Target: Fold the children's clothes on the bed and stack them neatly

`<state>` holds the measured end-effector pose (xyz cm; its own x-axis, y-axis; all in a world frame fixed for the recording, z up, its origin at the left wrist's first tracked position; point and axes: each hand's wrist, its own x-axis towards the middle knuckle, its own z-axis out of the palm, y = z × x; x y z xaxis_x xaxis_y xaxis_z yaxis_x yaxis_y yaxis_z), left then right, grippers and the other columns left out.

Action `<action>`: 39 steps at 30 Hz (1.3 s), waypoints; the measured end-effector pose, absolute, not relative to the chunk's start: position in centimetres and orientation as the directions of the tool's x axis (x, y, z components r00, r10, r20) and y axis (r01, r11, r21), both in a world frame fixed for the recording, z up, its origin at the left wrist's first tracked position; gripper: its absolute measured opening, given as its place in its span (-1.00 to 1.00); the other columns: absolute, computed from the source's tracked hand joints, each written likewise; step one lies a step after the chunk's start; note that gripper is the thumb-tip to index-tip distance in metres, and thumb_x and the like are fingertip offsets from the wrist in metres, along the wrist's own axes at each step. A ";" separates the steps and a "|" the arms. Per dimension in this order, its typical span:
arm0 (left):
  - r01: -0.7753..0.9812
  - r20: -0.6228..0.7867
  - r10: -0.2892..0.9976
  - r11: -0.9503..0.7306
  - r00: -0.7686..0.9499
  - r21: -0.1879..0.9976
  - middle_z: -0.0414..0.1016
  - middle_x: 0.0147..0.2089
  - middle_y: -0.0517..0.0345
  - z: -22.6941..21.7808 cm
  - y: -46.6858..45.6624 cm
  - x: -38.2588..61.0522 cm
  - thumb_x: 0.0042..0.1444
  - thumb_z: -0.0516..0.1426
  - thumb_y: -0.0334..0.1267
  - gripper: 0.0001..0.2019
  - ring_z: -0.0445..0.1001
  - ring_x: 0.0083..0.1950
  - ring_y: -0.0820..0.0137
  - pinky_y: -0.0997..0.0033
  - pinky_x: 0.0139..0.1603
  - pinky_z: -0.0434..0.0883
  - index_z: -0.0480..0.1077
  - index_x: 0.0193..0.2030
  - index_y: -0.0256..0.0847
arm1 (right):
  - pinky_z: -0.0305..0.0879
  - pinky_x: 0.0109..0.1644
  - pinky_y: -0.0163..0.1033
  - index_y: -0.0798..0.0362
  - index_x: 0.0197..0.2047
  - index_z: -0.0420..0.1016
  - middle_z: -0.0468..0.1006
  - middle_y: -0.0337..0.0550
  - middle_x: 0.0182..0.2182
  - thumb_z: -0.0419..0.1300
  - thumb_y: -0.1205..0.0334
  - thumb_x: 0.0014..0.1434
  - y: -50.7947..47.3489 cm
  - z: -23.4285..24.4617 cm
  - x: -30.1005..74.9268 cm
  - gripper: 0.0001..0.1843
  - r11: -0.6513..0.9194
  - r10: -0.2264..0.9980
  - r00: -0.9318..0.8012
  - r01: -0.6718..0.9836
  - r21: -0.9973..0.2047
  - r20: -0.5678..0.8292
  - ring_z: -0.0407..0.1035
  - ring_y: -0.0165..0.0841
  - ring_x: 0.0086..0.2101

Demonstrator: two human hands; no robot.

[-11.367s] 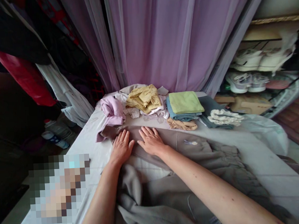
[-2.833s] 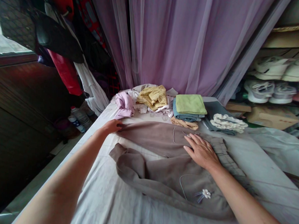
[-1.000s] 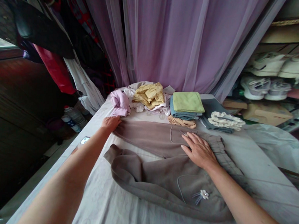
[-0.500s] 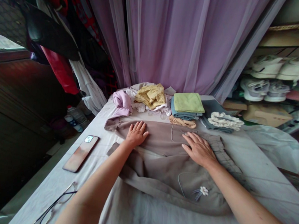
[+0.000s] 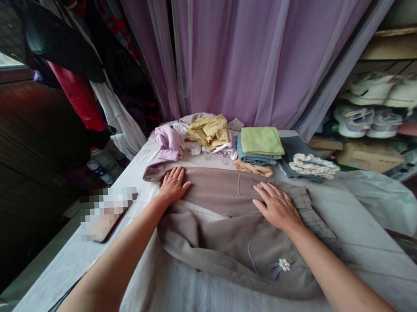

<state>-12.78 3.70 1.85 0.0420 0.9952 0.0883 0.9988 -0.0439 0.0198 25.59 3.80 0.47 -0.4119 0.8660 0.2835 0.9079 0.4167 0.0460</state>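
Note:
Brown-grey trousers lie spread across the table, the gathered waistband at the right and the legs running left. My left hand rests flat on the far leg close to its hem, fingers spread. Flat on the upper part near the waistband lies my right hand, its fingers apart too. A small white flower ornament with a checked ribbon sits on the near side of the trousers, beside a thin cord. The near leg is bunched in loose folds.
Behind the trousers are a crumpled yellow garment, a lilac cloth, a folded green cloth on blue ones, and a cream ruffled band. A partly blurred phone lies left. Shoes stand on shelves at right.
My left hand has slid left along the far leg toward its hem, and the fabric there lies smoother. My right hand has stayed in place. My left forearm now covers most of the glasses.

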 end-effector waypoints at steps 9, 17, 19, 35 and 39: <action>0.985 0.172 0.971 -0.172 0.167 0.015 0.14 0.45 -0.08 1.7 3.6 -13.1 0.35 -0.09 -0.01 -0.45 0.04 0.47 0.08 -0.11 0.42 0.04 0.20 0.38 -0.21 | 0.23 0.21 0.03 -0.04 0.24 0.40 0.39 0.02 0.24 0.01 0.06 0.31 3.8 0.4 25.4 -0.51 0.403 0.872 -0.394 0.915 0.033 0.291 0.24 -0.12 0.21; 0.957 0.205 0.938 -0.291 0.281 0.021 0.34 0.32 -0.08 1.5 4.0 -13.4 0.34 -0.10 -0.12 -0.51 0.26 0.35 0.21 0.15 0.40 0.16 0.30 0.30 -0.28 | 0.20 0.22 0.06 -0.03 0.25 0.39 0.36 0.03 0.26 -0.01 0.06 0.31 3.7 0.7 25.1 -0.50 0.395 0.887 -0.383 0.919 0.007 0.260 0.20 -0.11 0.23; 0.968 0.163 0.957 -0.247 0.239 0.034 0.26 0.38 -0.08 1.3 4.1 -13.4 0.34 -0.09 -0.13 -0.49 0.17 0.42 0.19 0.15 0.43 0.10 0.27 0.33 -0.31 | 0.19 0.23 0.06 -0.03 0.26 0.39 0.35 0.04 0.27 -0.02 0.06 0.31 3.8 0.6 25.3 -0.49 0.393 0.890 -0.381 0.920 0.004 0.250 0.19 -0.11 0.24; 0.954 0.287 0.928 -0.277 0.236 0.111 0.50 0.12 -0.07 2.3 3.0 -12.8 0.30 -0.01 -0.24 -0.66 0.42 0.17 0.23 0.16 0.29 0.32 0.46 0.10 -0.24 | 0.20 0.20 -0.18 -0.01 0.09 0.55 0.53 -0.07 0.12 0.05 0.23 0.28 10.0 7.2 9.1 -0.62 0.587 0.809 -0.565 0.773 -0.241 0.159 0.38 -0.26 0.09; 0.947 0.298 0.925 -0.287 0.234 0.147 0.51 0.11 -0.07 2.2 2.9 -13.0 0.28 0.02 -0.26 -0.69 0.43 0.16 0.23 0.17 0.28 0.33 0.46 0.08 -0.23 | 0.28 0.04 -0.28 -0.09 0.03 0.58 0.62 -0.16 -0.01 -0.01 0.18 0.32 12.9 7.6 3.8 -0.63 0.531 0.834 -0.551 0.793 -0.300 0.021 0.45 -0.31 -0.01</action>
